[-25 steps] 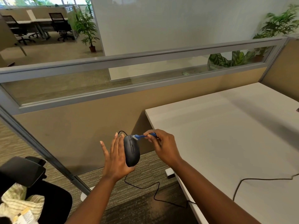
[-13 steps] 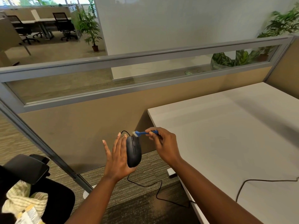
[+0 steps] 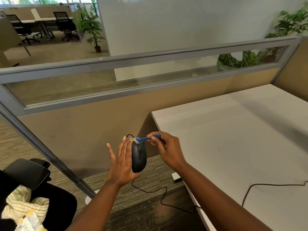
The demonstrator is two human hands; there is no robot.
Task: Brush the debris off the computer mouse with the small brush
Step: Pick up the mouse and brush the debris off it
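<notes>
A black wired computer mouse (image 3: pixel 139 156) stands on edge against the palm of my left hand (image 3: pixel 122 161), held off the desk's left side above the carpet, fingers stretched upward. My right hand (image 3: pixel 167 150) pinches a small blue brush (image 3: pixel 145 139) by its handle. The brush's white bristles touch the mouse's top front end, near where the cable leaves. The black mouse cable (image 3: pixel 160 195) loops down below the hands and runs up over the desk edge.
A white desk (image 3: pixel 241 147) fills the right side, with the cable trailing across it. A tan cubicle partition (image 3: pixel 83 130) with a glass strip stands behind. A black chair (image 3: pixel 30 177) with striped cloth is at lower left. A small white box (image 3: pixel 176 177) lies on the carpet.
The brush head has shifted slightly up to the mouse's front tip. Both hands and the mouse stay nearly in the same place; the view drifted a little.
</notes>
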